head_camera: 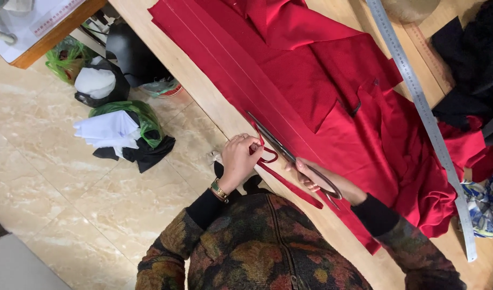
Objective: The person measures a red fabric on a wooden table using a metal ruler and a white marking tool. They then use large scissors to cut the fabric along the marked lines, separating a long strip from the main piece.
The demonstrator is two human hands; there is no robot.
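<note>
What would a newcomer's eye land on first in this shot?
Bright red fabric spreads across the wooden table. At its near edge the right hand works scissors while the left hand pinches a cut red strip. A long metal ruler lies along the cloth's right side.

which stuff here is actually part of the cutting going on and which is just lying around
In use: red fabric on the wooden table; scissors in the right hand; narrow cut red strip held by the left hand.

Lying about: long metal ruler; black cloth; floral cloth; bags of scraps on the floor.
</note>
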